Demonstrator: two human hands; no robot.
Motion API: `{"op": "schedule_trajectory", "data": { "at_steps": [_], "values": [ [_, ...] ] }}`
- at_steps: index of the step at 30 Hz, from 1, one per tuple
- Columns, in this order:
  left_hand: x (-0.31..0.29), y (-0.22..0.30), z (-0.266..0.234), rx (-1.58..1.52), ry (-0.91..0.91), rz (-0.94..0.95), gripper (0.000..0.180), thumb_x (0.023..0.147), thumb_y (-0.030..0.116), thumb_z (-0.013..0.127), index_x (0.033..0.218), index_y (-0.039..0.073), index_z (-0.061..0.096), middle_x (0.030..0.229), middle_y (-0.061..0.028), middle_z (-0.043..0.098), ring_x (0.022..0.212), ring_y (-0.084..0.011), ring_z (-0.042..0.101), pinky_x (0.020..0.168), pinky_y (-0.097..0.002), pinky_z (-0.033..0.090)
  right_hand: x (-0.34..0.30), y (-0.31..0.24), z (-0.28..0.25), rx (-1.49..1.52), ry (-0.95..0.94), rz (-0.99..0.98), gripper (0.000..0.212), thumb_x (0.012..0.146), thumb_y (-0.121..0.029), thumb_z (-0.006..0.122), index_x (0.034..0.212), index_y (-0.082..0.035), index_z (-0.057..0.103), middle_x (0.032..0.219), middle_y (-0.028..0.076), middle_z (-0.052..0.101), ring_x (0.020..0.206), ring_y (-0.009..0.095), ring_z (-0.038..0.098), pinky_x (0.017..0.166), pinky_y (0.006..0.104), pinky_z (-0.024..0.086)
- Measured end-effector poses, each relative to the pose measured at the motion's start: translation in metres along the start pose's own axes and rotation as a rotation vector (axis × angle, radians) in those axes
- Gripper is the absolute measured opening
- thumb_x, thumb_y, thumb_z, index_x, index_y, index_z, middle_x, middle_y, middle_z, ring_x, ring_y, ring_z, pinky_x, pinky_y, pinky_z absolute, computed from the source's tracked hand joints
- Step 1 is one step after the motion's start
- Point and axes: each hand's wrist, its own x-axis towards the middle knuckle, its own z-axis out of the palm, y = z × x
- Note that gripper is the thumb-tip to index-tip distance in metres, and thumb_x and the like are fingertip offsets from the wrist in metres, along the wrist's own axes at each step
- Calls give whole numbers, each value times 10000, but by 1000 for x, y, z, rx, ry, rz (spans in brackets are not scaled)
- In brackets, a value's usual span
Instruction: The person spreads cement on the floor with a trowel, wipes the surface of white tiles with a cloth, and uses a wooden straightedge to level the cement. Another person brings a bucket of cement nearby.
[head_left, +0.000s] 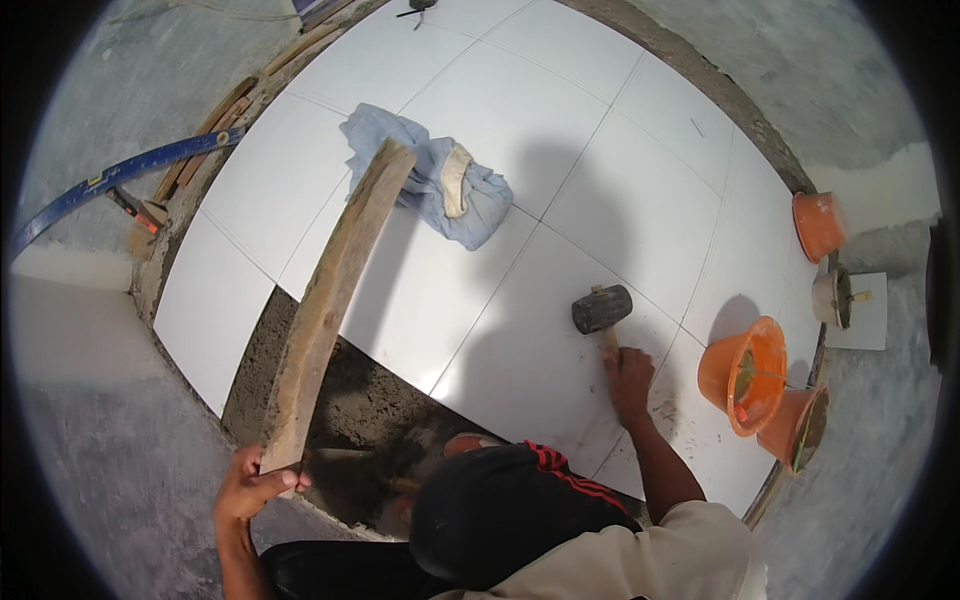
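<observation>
My left hand [262, 484] grips the lower end of a long wooden board [335, 290], thumb on its face. The board rises at a slant across the gap of dark wet mortar [365, 395] and over the white tiles [480, 310]. My right hand [630, 385] is closed around the handle of a rubber mallet with a black head [602, 309]. The mallet is over the tiles to the right; whether its head touches them I cannot tell. Beyond the board's far end lies a crumpled light-blue cloth [470, 215].
An orange bucket [715, 370] and a second orange bucket [783, 430] stand at the right, with another orange bucket [820, 228] farther back. A blue spirit level [150, 165], wood strips [205, 130] and an orange-black cutter [135, 210] lie at the left wall.
</observation>
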Motion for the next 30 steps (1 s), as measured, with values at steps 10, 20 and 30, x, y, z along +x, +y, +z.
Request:
{"op": "schedule_trajectory", "data": {
  "at_steps": [10,20,30],
  "values": [
    [-98,30,-37,296,205,-264,440,778,249,933,993,-70,720,772,-88,726,653,-143,669,592,-301,512,142,65,-1,258,491,320,443,1053,-423,617,1183,-1,577,1084,254,696,1021,464,682,870,511,534],
    [-160,89,-16,563,233,-623,517,832,278,884,1165,-83,722,788,-82,724,686,-150,664,613,-297,496,275,85,-17,-288,631,257,546,972,-518,689,1339,-120,618,1302,236,650,1223,432,602,994,565,478],
    [-171,113,1,635,77,-603,567,945,401,748,1332,-2,658,985,-128,715,871,-149,589,785,-359,532,285,-437,28,-217,-263,-728,770,920,-714,634,1595,-383,466,1775,71,174,1627,374,114,1213,735,132]
  ]
}}
